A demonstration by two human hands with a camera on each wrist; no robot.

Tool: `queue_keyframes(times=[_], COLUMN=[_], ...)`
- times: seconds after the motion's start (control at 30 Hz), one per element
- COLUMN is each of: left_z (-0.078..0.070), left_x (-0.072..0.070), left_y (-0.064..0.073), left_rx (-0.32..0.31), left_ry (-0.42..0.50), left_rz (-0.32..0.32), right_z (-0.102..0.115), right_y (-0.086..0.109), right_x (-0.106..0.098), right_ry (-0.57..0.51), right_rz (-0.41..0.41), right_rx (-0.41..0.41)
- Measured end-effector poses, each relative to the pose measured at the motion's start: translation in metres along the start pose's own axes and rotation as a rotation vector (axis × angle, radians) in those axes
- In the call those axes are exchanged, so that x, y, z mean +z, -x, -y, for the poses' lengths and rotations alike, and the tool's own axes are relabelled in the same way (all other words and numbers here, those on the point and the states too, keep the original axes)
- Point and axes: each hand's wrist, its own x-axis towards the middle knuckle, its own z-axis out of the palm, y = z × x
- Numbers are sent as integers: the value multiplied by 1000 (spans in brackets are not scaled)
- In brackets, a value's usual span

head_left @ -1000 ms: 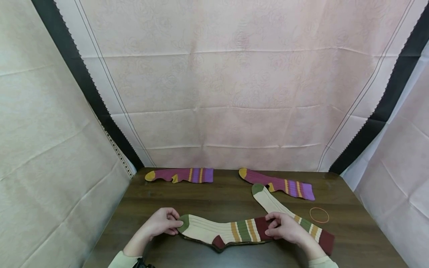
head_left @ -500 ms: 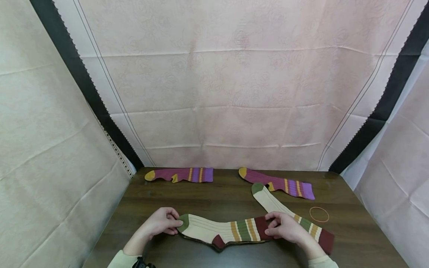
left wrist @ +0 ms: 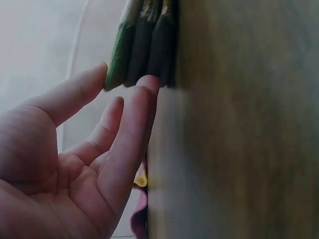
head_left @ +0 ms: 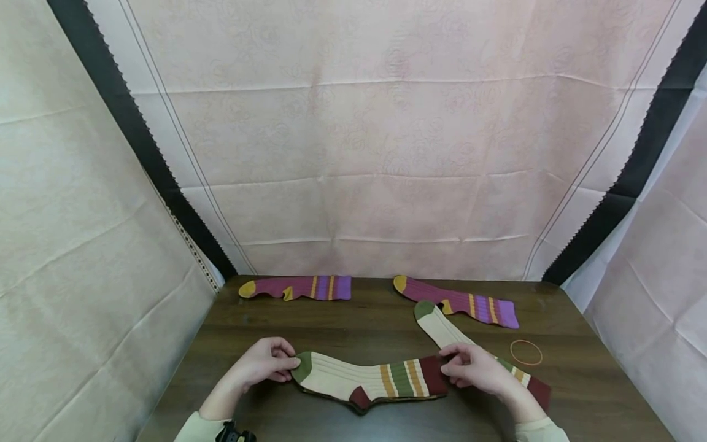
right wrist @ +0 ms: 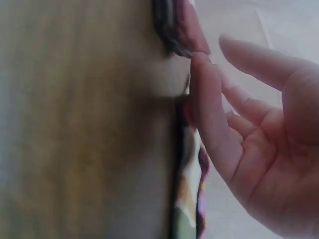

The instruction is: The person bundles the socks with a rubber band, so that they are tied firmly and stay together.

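A cream striped sock [head_left: 345, 371] with green toe and maroon heel and cuff lies flat on other layers, whose dark edges show beneath it. My left hand [head_left: 266, 363] is at its toe, fingers extended. In the left wrist view the thumb tip meets the green toe [left wrist: 119, 57], with a fingertip at the end of the stacked layers. At the cuff, my right hand [head_left: 479, 369] has its thumb and fingers apart. In the right wrist view a fingertip is right at the maroon cuff [right wrist: 192, 30]. Another cream striped sock [head_left: 444, 328] lies slanted behind, partly hidden by the right hand.
Two purple socks with yellow toes lie at the back of the wooden table [head_left: 331, 331], one at the left [head_left: 295, 288] and one at the right [head_left: 458, 302]. A thin orange rubber band [head_left: 526, 363] lies at the right. Pale cloth [head_left: 397, 153] stands behind the table.
Both hands have loosened from the sock's ends: the left has shifted slightly left and away, the right slightly right, baring more of the cuff. The socks lie in the same places.
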Motion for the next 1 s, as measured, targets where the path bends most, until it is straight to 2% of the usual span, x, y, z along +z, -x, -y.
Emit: queue_keyframes(times=[0.13,0.27,0.37,0.67,0.83,1.0], left_z=[-1,-1,0,-2,-5,-13], left_x=[-6,-8,-9,-8,-9,-5], left_y=[1,1,1,1,1,-3], left_rx=[10,17,18,45,63,107], left_ry=[-2,-2,3,11,11,20], left_rz=[-26,-36,-41,-76,-100,-117], right_z=[8,14,15,17,16,16], right_y=[-8,-23,-34,-49,-56,-63], right_x=[-9,-13,-15,-8,-2,4], right_ry=[43,160,246,303,286,202], right_rz=[-88,-233,-285,-248,-237,-206], right_rx=[-22,-30,-35,-26,-16,-29])
